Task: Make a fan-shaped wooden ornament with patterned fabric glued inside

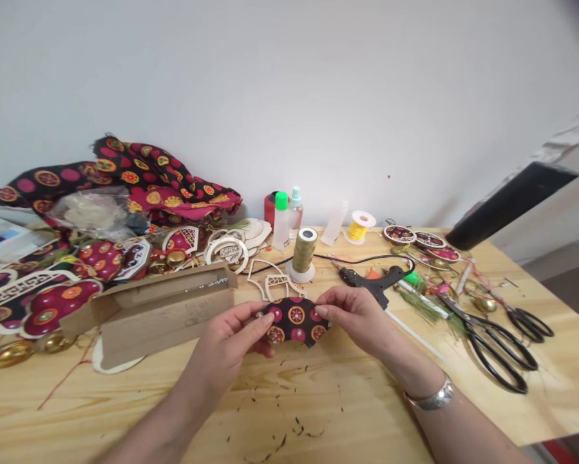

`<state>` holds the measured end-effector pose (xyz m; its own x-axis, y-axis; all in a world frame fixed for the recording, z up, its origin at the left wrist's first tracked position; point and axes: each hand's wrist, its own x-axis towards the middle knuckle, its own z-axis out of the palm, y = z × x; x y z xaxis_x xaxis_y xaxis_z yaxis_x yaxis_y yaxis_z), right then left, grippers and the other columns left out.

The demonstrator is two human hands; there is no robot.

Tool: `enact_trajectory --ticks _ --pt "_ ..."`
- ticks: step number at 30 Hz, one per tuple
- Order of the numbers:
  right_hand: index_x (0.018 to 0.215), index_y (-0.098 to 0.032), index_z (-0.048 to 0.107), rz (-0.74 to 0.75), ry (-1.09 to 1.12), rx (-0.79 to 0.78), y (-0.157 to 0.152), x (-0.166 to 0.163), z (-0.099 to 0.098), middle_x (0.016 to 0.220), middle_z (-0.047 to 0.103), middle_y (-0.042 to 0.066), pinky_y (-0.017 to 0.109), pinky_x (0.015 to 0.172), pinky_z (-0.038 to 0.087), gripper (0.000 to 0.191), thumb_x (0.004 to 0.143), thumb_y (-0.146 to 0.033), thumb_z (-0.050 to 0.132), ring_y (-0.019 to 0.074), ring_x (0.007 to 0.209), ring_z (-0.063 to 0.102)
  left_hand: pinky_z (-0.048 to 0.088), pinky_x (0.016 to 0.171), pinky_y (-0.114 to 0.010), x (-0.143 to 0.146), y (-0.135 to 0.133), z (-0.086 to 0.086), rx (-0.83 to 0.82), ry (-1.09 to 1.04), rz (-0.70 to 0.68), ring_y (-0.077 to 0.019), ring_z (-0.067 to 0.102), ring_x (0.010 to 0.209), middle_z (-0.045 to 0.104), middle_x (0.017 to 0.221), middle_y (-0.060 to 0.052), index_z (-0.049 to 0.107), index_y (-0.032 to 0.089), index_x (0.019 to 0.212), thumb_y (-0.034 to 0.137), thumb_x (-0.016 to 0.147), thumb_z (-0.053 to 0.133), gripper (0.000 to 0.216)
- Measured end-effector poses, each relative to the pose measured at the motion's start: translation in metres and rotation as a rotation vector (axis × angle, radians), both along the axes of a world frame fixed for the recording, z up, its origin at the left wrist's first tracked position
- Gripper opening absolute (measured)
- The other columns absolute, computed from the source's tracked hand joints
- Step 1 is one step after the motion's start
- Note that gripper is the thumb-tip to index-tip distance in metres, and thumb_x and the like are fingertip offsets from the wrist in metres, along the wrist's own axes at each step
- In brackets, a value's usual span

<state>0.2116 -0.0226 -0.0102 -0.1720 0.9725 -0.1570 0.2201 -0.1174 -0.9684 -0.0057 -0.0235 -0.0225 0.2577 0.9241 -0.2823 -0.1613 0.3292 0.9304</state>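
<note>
Both my hands hold a small fan-shaped piece covered in black fabric with red and yellow circles (296, 320), just above the wooden table (289, 399). My left hand (231, 341) pinches its left end with thumb and fingers. My right hand (359, 316) pinches its right end; a silver bangle sits on that wrist. A bare wooden cut-out frame (275, 283) lies right behind the piece.
A flat cardboard box (158, 312) lies to the left. Patterned fabric (144, 174) and finished ornaments (42, 303) pile at the back left. Thread spools (303, 252), glue bottles (282, 220), a black glue gun (379, 283) and black scissors (494, 345) lie behind and right.
</note>
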Motion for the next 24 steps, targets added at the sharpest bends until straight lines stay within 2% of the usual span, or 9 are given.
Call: enact_trajectory --ticks 4,7,9,11,15,16,20,24 --pt "0.074 -0.016 0.066 0.018 -0.038 0.016 -0.001 0.001 0.002 0.068 0.065 0.001 0.026 0.061 0.044 0.016 0.077 -0.032 0.064 0.0124 0.063 0.056 0.051 0.051 -0.021 0.000 0.001 0.001 0.034 0.061 -0.012 -0.0144 0.058 0.067 0.074 0.081 -0.006 0.076 0.017 0.090 0.036 0.073 0.074 0.025" --pt "0.069 -0.016 0.065 0.057 -0.115 0.016 0.001 0.005 0.000 0.063 0.063 0.000 0.024 0.057 0.042 0.024 0.081 -0.035 0.058 0.0118 0.058 0.054 0.049 0.048 -0.020 -0.001 0.002 0.001 0.019 0.109 -0.049 -0.0117 0.055 0.059 0.072 0.074 -0.005 0.075 0.016 0.090 0.038 0.073 0.073 0.028" --pt "0.063 -0.016 0.062 0.042 -0.244 0.057 0.004 0.009 -0.004 0.058 0.060 0.000 0.024 0.055 0.040 0.033 0.087 -0.037 0.052 0.0115 0.055 0.052 0.048 0.047 -0.020 -0.001 0.002 0.002 -0.027 0.144 -0.133 -0.0110 0.054 0.054 0.069 0.069 -0.004 0.075 0.014 0.089 0.040 0.073 0.072 0.030" --pt "0.064 -0.016 0.062 -0.003 -0.351 0.106 0.006 0.011 -0.007 0.057 0.059 0.000 0.025 0.055 0.040 0.035 0.089 -0.035 0.049 0.0120 0.055 0.051 0.047 0.045 -0.021 0.001 0.000 0.003 -0.087 0.177 -0.254 -0.0105 0.053 0.050 0.067 0.064 -0.003 0.073 0.013 0.085 0.040 0.072 0.071 0.031" --pt "0.088 -0.017 0.068 -0.019 -0.557 0.223 0.006 0.001 -0.002 0.081 0.068 0.004 0.028 0.065 0.044 0.012 0.086 -0.022 0.057 0.0167 0.071 0.060 0.045 0.044 -0.021 0.005 -0.006 0.002 -0.153 0.236 -0.431 -0.0092 0.051 0.045 0.064 0.061 -0.002 0.069 0.013 0.076 0.039 0.072 0.068 0.027" --pt "0.096 -0.017 0.067 0.009 -0.648 0.264 0.006 -0.004 0.002 0.090 0.069 0.007 0.029 0.069 0.046 0.014 0.083 -0.022 0.061 0.0188 0.077 0.062 0.045 0.044 -0.021 0.006 -0.007 0.001 -0.151 0.241 -0.451 -0.0091 0.051 0.045 0.063 0.061 -0.001 0.067 0.013 0.075 0.039 0.072 0.067 0.026" --pt "0.118 -0.013 0.058 0.174 -0.930 0.403 0.008 -0.025 0.015 0.113 0.065 0.014 0.038 0.085 0.048 0.048 0.074 -0.025 0.075 0.0287 0.101 0.061 0.042 0.044 -0.020 0.005 -0.007 -0.003 -0.125 0.257 -0.476 -0.0089 0.052 0.044 0.059 0.059 0.002 0.063 0.015 0.074 0.037 0.075 0.063 0.022" --pt "0.122 -0.010 0.054 0.222 -1.011 0.487 0.014 -0.036 0.011 0.117 0.063 0.017 0.044 0.091 0.047 0.054 0.075 -0.030 0.073 0.0319 0.108 0.056 0.044 0.045 -0.021 0.004 -0.006 -0.001 -0.116 0.247 -0.474 -0.0090 0.052 0.044 0.059 0.058 0.002 0.063 0.015 0.075 0.035 0.074 0.062 0.020"
